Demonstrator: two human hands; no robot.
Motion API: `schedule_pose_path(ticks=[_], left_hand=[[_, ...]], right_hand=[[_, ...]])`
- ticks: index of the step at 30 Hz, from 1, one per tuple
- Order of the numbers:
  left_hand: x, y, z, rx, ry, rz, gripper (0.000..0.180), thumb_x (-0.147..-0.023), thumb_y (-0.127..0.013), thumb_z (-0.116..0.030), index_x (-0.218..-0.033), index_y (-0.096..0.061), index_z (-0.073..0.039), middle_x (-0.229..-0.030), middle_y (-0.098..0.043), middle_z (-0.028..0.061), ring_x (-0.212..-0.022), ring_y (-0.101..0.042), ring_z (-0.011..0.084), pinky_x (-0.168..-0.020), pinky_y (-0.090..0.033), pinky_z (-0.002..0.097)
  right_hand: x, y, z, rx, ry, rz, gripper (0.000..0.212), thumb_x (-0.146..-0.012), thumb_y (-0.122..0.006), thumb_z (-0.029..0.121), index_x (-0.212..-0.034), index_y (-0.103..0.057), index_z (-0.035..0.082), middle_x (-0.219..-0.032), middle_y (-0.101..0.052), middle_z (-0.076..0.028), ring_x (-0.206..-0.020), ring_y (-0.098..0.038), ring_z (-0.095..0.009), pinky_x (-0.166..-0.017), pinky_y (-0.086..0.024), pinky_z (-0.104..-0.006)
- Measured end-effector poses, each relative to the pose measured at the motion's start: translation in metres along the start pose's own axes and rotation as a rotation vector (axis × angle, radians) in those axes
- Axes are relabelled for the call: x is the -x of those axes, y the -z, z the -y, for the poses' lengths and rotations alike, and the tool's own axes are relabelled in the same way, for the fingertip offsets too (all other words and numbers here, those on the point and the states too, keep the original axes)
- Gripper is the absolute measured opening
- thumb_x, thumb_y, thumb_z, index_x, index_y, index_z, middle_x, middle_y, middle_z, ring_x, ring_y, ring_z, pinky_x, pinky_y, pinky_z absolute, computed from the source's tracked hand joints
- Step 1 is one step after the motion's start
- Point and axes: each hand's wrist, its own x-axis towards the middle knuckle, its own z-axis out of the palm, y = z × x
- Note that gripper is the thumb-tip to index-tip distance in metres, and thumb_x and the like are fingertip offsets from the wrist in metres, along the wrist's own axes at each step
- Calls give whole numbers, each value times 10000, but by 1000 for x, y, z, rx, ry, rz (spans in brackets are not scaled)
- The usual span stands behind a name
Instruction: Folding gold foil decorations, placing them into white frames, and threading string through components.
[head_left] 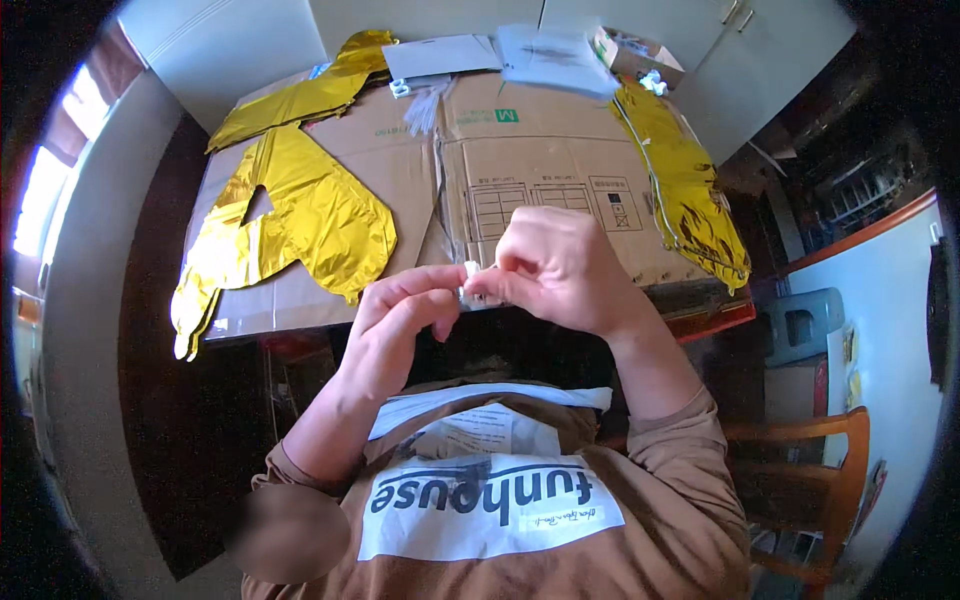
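My left hand (393,325) and my right hand (560,270) meet just above the near edge of the table. Between their fingertips they pinch a small white piece (472,269); the fingers hide most of it, so I cannot make out its kind. Left of my hands, a flat gold foil balloon (335,215) lies with a hole through it. A second piece of gold foil (290,108) rests behind it at the far left. Along the right edge of the table lies another crumpled gold foil balloon (685,180).
Flattened brown cardboard (545,150) covers the table. Along its far side are a white sheet (443,55), a clear plastic bag (555,62), a small open box (645,50) and thin clear strips (428,108). A wooden chair (850,470) stands at my right.
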Motion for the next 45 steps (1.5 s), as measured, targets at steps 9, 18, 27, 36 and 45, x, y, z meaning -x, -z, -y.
schedule_pose_path(ticks=[9,18,27,36,45], left_hand=[[2,6,7,125,184,283,254,-840,-520,-93,-1035,-623,33,-745,-554,-12,-669,-465,78,-635,-370,212],[3,0,7,110,266,232,88,-885,-579,-21,-967,-605,0,-805,-586,-36,-704,-497,16,-606,-374,171],[1,14,11,132,280,257,123,-913,-555,-86,-906,-636,7,-808,-620,20,-722,-556,74,-651,-429,199],[1,27,24,320,402,266,120,-893,-613,-107,-914,-646,7,-779,-627,43,-705,-572,99,-642,-450,213],[-4,19,23,297,126,-42,275,-876,-639,-121,-1108,-572,13,-866,-629,52,-656,-568,97,-598,-464,228]], right_hand=[[25,-9,-6,-1172,-405,247,173,-758,-718,-27,-903,-626,-9,-889,-610,-59,-842,-614,-127,-760,-497,-250],[27,-18,-13,-1197,-429,233,156,-766,-721,-17,-889,-627,7,-863,-627,-29,-829,-607,-100,-789,-490,-241],[22,-9,6,-587,-160,271,198,-700,-767,8,-806,-600,27,-810,-607,-55,-776,-601,-165,-711,-479,-272],[27,-21,12,-535,-199,203,145,-757,-716,57,-781,-581,12,-772,-605,-73,-710,-595,-167,-655,-474,-289],[9,-38,-3,-462,-265,94,132,-828,-678,100,-822,-577,16,-751,-589,-71,-687,-576,-136,-631,-468,-269]])
